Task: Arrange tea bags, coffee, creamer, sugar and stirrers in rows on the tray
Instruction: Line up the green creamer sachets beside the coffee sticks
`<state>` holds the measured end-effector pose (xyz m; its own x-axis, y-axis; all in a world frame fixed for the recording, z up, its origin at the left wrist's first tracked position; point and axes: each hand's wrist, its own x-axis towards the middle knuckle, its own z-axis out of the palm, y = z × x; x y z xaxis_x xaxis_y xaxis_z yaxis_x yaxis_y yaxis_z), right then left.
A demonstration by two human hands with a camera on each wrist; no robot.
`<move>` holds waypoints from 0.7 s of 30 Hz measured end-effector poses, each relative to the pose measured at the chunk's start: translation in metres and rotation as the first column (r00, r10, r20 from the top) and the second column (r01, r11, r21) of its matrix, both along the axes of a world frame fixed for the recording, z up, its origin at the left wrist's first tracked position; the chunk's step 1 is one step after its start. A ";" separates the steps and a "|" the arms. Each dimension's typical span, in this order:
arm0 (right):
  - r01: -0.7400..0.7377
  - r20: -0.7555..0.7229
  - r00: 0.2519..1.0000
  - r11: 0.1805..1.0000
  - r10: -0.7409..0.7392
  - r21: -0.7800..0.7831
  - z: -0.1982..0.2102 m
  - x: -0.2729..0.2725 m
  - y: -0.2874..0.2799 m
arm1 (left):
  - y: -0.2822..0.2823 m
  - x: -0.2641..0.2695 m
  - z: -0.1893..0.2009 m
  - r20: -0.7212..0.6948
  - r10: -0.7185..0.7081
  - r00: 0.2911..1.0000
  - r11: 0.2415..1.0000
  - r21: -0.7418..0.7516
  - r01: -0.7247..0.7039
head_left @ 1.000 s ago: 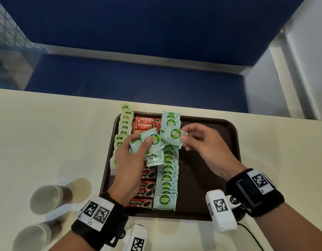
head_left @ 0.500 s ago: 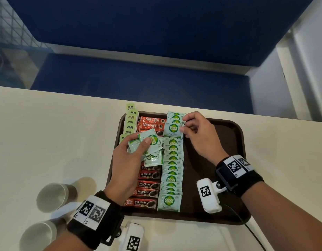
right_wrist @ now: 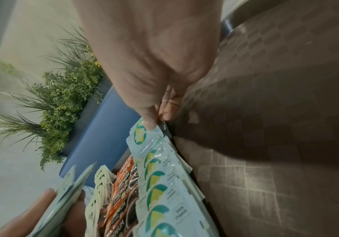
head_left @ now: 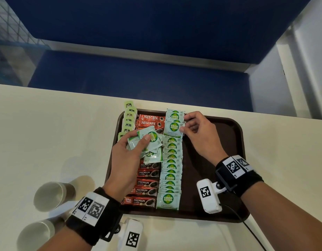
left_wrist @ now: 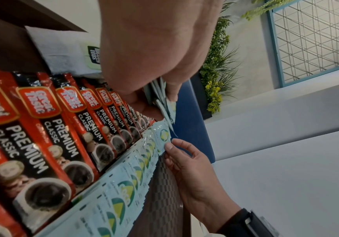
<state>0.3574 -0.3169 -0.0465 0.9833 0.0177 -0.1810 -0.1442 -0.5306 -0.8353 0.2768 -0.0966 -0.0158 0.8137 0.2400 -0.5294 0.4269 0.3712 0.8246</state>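
On the brown tray point(head_left: 227, 134) lie three columns: green tea bags point(head_left: 129, 119) at the left, red coffee sachets point(head_left: 147, 183) in the middle, and overlapped Coco Natura sugar packets point(head_left: 170, 171) beside them. My left hand point(head_left: 128, 154) holds a fanned bunch of sugar packets point(head_left: 150, 142) above the coffee column. My right hand point(head_left: 196, 131) pinches the right edge of one sugar packet point(head_left: 173, 128) near the far end of the sugar column; the same packet point(right_wrist: 144, 137) shows under my thumb in the right wrist view. The tray's right half holds nothing.
Two paper cups point(head_left: 51, 195) lie on their sides on the cream table point(head_left: 47, 133) left of the tray. A blue bench point(head_left: 138, 78) runs behind the table's far edge. A cable point(head_left: 247, 227) trails from my right wrist camera.
My right hand carried one sugar packet from beside the left hand's bunch to the far end of the sugar column and lowered it there. The left hand stayed put with its bunch.
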 end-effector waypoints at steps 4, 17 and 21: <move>0.005 0.006 1.000 1.000 -0.005 0.016 0.000 0.000 0.000 | 0.000 0.000 0.000 -0.004 0.007 1.000 1.000 -0.007 -0.007; 0.000 0.029 1.000 0.999 -0.002 0.045 0.000 -0.004 0.002 | -0.003 0.002 0.004 -0.005 0.022 1.000 0.998 -0.058 -0.022; 0.007 0.027 1.000 0.999 -0.008 0.042 -0.001 -0.003 0.001 | -0.003 0.002 0.004 -0.009 0.026 1.000 0.998 -0.049 -0.027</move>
<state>0.3543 -0.3161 -0.0472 0.9880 0.0172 -0.1536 -0.1252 -0.4941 -0.8604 0.2791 -0.0994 -0.0120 0.8028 0.2348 -0.5481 0.4234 0.4228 0.8012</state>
